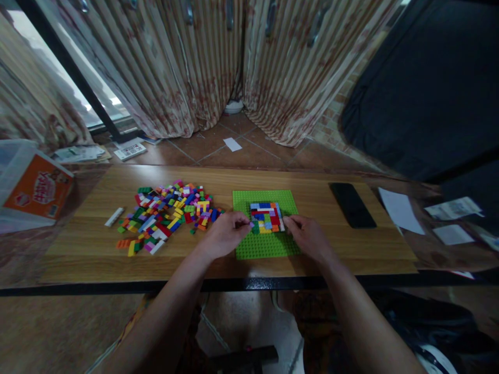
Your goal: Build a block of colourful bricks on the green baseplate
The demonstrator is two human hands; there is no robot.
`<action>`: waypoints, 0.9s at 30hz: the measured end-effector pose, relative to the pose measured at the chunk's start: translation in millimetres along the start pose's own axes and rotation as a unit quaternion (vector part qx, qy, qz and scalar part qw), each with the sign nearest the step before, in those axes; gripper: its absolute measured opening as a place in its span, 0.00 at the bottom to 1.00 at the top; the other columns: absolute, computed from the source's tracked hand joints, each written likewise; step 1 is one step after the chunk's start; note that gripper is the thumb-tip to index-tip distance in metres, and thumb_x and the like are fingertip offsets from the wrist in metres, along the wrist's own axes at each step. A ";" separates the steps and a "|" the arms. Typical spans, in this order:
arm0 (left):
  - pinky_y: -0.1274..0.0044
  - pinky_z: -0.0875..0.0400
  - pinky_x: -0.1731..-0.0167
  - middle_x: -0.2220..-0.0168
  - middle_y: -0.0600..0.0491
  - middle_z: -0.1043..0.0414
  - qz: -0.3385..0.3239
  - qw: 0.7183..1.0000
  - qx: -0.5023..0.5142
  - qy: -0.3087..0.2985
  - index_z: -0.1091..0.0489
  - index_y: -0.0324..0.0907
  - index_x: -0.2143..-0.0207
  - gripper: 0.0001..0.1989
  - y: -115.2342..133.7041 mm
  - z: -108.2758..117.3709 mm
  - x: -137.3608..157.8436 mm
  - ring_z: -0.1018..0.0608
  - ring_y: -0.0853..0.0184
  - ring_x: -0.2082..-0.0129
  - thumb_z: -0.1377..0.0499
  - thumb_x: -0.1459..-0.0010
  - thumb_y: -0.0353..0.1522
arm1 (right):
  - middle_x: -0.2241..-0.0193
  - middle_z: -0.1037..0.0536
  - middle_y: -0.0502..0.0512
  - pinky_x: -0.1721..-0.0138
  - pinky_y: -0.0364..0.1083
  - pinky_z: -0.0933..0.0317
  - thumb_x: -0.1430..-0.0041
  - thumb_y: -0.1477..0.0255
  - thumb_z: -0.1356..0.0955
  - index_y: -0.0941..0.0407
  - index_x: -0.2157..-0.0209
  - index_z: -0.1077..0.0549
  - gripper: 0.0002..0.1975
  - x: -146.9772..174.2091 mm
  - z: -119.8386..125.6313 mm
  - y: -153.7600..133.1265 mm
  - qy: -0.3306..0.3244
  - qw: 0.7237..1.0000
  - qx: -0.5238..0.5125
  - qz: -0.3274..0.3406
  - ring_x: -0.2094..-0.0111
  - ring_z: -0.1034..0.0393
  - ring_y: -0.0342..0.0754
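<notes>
A green baseplate (268, 250) lies on the wooden table, carrying a flat block of multicoloured toy bricks (267, 215) in red, blue, white, yellow and orange. My left hand (228, 235) is at the block's left side, thumb and finger pinched together by its lower left corner. A tiny pinkish spot shows at those fingertips; whether it is a brick is too small to tell. On the opposite side, my right hand (307, 236) has its fingers curled, the tips against or very close to the block's right edge. What they grip, if anything, is hidden.
Loose bricks (167, 215) are heaped on the table's left, with a white bar (114, 217) beside them. A black phone (352, 205) lies at right. A clear plastic box (35, 189) with an orange label stands far left. Papers (401, 210) lie beyond the table's right end.
</notes>
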State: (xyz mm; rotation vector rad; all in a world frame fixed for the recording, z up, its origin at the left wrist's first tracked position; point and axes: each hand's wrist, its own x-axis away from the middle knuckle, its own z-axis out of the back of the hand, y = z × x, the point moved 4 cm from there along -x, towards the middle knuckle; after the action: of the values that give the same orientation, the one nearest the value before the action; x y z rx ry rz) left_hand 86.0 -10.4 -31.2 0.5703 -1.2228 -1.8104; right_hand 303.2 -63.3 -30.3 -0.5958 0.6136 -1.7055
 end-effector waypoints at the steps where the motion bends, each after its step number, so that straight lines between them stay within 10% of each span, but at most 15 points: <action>1: 0.78 0.37 0.74 0.74 0.55 0.28 0.001 1.000 0.001 -0.001 0.28 0.39 0.71 0.08 0.3 0.2 0.3 0.29 0.69 0.73 0.43 0.44 0.34 | 0.81 0.29 0.51 0.74 0.45 0.46 0.38 0.57 0.40 0.54 0.78 0.31 0.21 -0.2 1.1 1.3 -0.020 1.000 -0.018 -0.004 0.78 0.35 0.46; 27: 0.78 0.37 0.73 0.75 0.54 0.28 -0.004 0.999 -0.032 0.007 0.27 0.39 0.71 0.08 0.5 -0.7 -0.8 0.29 0.69 0.74 0.44 0.43 0.33 | 0.75 0.23 0.51 0.76 0.42 0.43 0.49 0.63 0.31 0.56 0.67 0.22 0.12 -3.1 2.1 7.8 -0.096 0.988 -0.117 -0.031 0.76 0.36 0.43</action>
State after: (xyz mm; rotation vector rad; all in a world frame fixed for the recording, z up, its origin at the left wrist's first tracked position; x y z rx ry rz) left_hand 87.1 -10.1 -31.1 0.5517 -1.1512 -1.8412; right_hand 310.8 -61.9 -34.3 -0.9427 0.6679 -1.6218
